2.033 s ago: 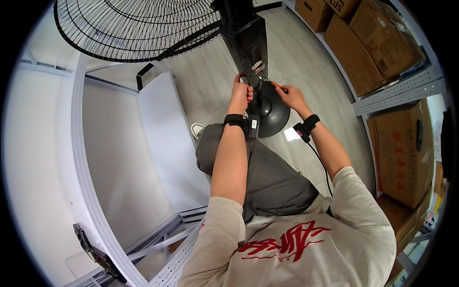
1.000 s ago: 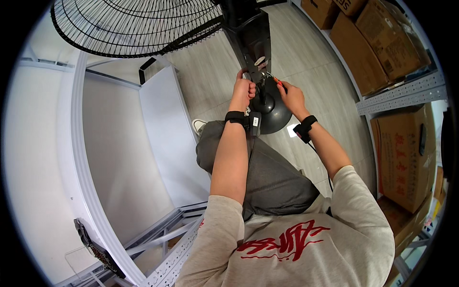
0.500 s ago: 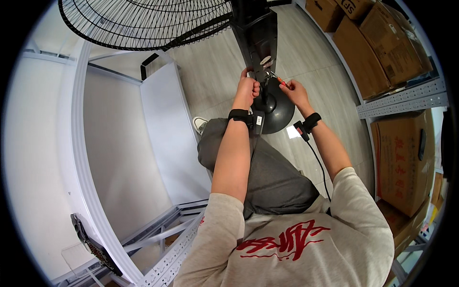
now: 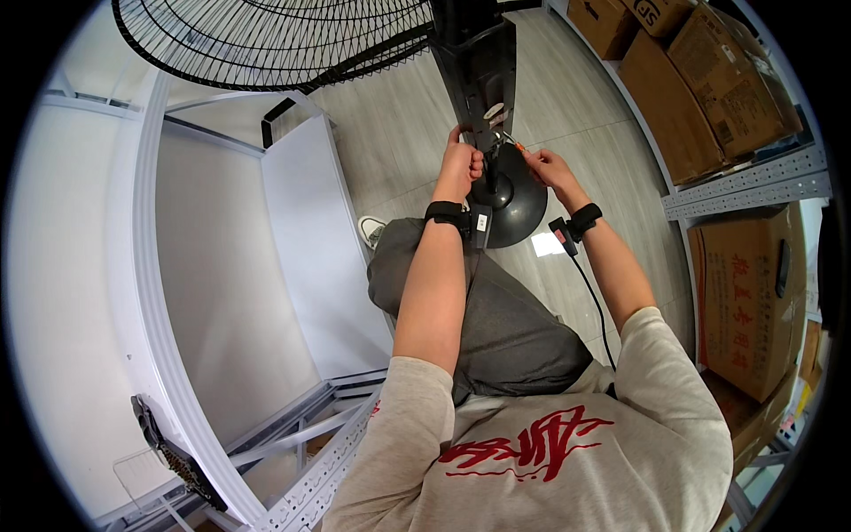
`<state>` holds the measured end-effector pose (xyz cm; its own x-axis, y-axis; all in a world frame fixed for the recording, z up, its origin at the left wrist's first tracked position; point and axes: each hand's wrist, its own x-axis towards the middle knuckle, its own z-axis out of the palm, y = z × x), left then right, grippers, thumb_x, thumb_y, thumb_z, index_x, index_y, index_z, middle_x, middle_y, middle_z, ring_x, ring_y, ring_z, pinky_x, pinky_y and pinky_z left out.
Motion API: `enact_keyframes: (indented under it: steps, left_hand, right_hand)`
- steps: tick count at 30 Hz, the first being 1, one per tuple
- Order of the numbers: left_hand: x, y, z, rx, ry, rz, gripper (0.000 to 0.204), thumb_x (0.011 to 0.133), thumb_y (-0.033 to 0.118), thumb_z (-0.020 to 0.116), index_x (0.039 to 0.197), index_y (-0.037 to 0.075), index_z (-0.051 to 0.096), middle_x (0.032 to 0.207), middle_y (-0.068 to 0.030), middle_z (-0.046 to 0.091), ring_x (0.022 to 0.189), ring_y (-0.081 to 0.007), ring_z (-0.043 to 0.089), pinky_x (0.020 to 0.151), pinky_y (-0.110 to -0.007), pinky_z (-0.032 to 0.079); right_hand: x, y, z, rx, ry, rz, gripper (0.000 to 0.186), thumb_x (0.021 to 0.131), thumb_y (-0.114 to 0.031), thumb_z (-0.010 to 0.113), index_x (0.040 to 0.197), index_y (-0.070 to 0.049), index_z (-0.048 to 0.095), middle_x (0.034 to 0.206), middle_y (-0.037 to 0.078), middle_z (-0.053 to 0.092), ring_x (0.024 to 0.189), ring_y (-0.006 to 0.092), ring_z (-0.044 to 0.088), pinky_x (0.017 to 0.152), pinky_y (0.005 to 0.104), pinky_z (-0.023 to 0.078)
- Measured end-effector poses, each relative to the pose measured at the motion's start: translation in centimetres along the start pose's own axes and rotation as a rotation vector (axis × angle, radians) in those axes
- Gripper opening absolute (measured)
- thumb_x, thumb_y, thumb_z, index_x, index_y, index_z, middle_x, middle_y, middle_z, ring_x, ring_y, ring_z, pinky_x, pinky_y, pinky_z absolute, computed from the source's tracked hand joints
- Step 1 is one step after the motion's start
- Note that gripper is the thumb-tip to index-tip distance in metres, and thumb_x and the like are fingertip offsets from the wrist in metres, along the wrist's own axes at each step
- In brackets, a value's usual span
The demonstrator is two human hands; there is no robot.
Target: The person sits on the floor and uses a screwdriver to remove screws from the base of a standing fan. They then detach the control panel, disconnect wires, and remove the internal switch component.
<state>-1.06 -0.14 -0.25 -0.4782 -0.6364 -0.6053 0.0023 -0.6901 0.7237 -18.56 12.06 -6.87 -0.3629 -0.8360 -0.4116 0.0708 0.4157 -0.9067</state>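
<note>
Fan column (image 4: 486, 71) stands on its base (image 4: 525, 213) toward one o'clock, work seemingly unfinished: right hand (image 4: 550, 168) pinches an orange-handled tool (image 4: 520, 148) near its lower end; left hand (image 4: 459, 167) curls at its nine-o'clock side, grip unclear. What remains cannot be told.

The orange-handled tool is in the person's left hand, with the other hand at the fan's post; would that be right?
Not quite: the head view shows the orange-handled tool in the right hand, with the left hand at the fan's post.
</note>
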Motion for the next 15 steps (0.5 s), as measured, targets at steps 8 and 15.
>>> enact_keyframes:
  steps: [8, 15]
  left_hand:
    - [-0.3, -0.1, -0.3, -0.004, -0.006, 0.003, 0.069, 0.081, -0.005, 0.035, 0.141, 0.029, 0.028, 0.062, -0.0028, 0.042, 0.049, -0.0122, 0.036, 0.046, -0.027, 0.027]
    - [0.0, -0.1, -0.2, -0.017, -0.010, 0.009, 0.068, 0.081, -0.004, 0.035, 0.140, 0.029, 0.029, 0.063, -0.0032, 0.042, 0.050, -0.0125, 0.037, 0.045, -0.026, 0.026]
  right_hand:
    - [-0.2, -0.4, 0.1, -0.037, -0.058, 0.136, 0.040, 0.093, -0.048, 0.057, 0.083, -0.008, 0.056, 0.065, -0.002, 0.054, 0.052, 0.0079, 0.047, 0.045, 0.0238, 0.034]
    - [-0.1, 0.6, 1.0, -0.107, 0.078, -0.161, 0.046, 0.094, -0.053, 0.050, 0.084, -0.009, 0.056, 0.066, -0.001, 0.056, 0.050, 0.0080, 0.047, 0.043, 0.0241, 0.034]
